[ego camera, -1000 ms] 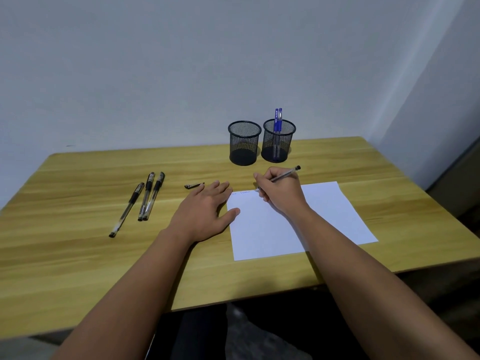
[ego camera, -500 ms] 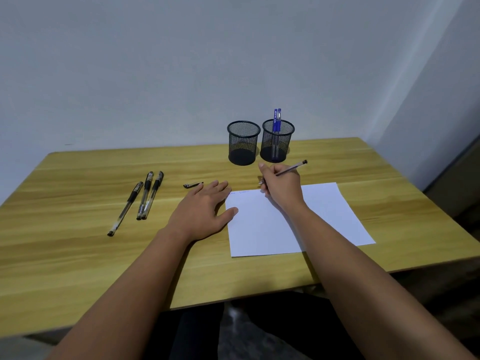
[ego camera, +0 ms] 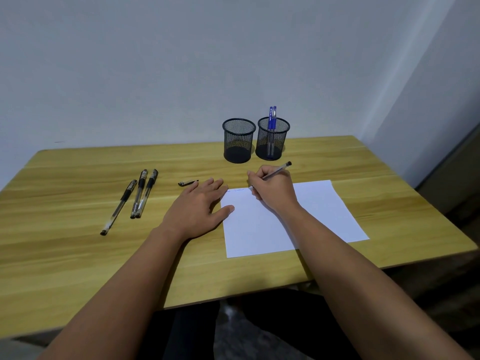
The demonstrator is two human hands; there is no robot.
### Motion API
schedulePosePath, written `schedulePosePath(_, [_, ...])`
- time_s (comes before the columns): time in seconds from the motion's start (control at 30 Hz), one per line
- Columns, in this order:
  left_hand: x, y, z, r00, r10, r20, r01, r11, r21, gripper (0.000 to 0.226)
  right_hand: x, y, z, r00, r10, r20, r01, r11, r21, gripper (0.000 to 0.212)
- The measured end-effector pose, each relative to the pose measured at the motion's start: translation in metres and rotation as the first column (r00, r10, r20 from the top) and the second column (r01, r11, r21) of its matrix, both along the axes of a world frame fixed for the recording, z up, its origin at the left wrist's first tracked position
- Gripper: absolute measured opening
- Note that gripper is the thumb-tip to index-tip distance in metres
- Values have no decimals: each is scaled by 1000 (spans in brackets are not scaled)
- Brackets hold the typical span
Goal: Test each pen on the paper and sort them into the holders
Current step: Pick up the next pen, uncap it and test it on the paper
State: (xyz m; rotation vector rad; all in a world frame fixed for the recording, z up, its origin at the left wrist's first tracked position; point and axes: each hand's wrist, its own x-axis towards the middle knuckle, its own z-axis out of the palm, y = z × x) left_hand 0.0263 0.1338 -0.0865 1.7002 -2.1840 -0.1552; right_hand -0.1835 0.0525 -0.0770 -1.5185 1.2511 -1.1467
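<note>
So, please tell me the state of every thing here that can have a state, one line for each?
left holder: upright, empty
right holder: upright, holds two blue pens
pen: uncapped, gripped, tip at the paper
pen cap: off, lying on table
three black pens: capped, lying flat
paper: flat, faint marks near top edge
left hand: flat, thumb on paper
right hand: grips pen

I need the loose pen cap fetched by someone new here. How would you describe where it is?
On the wooden table, look just beyond the fingertips of the left hand. The pen cap lies there alone, far shorter than the three black pens further left.
</note>
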Motion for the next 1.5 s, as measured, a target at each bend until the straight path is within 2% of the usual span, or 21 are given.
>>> schedulePosePath(0.27, [0, -1, -1, 1000, 3, -1, -3, 1000, 0, 71, 0, -3, -4, 992, -36, -120, 34, 999, -23, 33])
schedulePosePath(0.43, [1, -1, -1, 1000, 1, 6, -1, 1000, 7, 71, -1, 0, 0, 998, -35, -44, 34, 999, -12, 39])
schedulePosePath(0.6, [1, -1, -1, 1000, 1, 8, -1, 1000, 8, 69, 1, -1, -2, 992, -50, -113, 47, 998, -30, 39])
schedulePosePath(0.73, [1, -1, -1, 1000, 2, 10, -2, 1000, 7, 70, 0, -1, -1, 998, -45, -54, 44, 999, -20, 40])
schedulePosePath(0.87, [1, -1, -1, 1000, 3, 10, -3, 1000, 5, 69, -1, 0, -1, 995, -59, -80, 57, 998, -26, 39])
schedulePosePath(0.97, [0, -1, 0, 1000, 2, 11, -2, 1000, 6, 68, -3, 0, 1, 997, -73, -11, 73, 997, -33, 41])
schedulePosePath(1.5, [1, 0, 0, 1000, 2, 5, -2, 1000, 4, 69, 0, 0, 0, 987, -99, -127, 92, 994, -54, 38])
